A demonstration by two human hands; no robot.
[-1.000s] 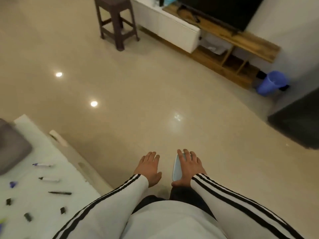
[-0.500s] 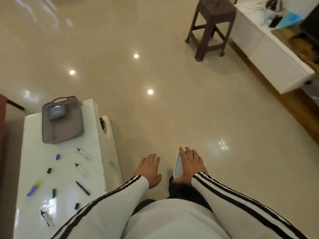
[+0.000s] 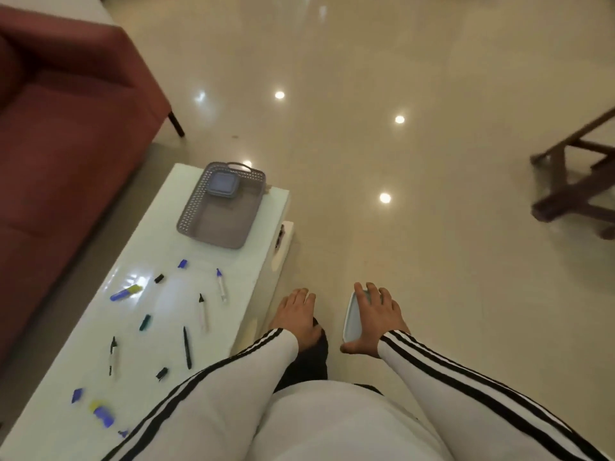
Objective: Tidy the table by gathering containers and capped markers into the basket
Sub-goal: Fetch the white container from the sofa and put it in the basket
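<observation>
**Swinging Back to the Tabletop, Container Still in Hand**

Swung left since a second ago, the view has lost the television stand and gained the white glossy tabletop [image 3: 213, 261], now seen nearly whole beside a dark red sofa [image 3: 66, 128]. Neither hand has changed its pose over that turn. The person's right hand [image 3: 376, 316] lies with fingers spread flat across a pale blue shallow plastic container [image 3: 350, 319], gripping it on edge over the cream tiled floor [image 3: 366, 144], well apart from the tabletop. Open and empty, the left hand [image 3: 298, 317] hangs with fingers loosely extended just beside the tabletop's near corner.

At the far end of the tabletop sits the grey perforated plastic basket [image 3: 213, 227], already holding one small square grey container with a blue lid [image 3: 222, 185]. Scattered nearer the person are uncapped white markers [image 3: 220, 285], a black pen [image 3: 187, 347], loose blue and black caps [image 3: 159, 278] and a blue-and-yellow highlighter [image 3: 126, 292].

With the basket in sight, the pale blue container looks set to go in next. The markers would seem to need their caps fitted first, so most of the tidying appears to remain.
</observation>
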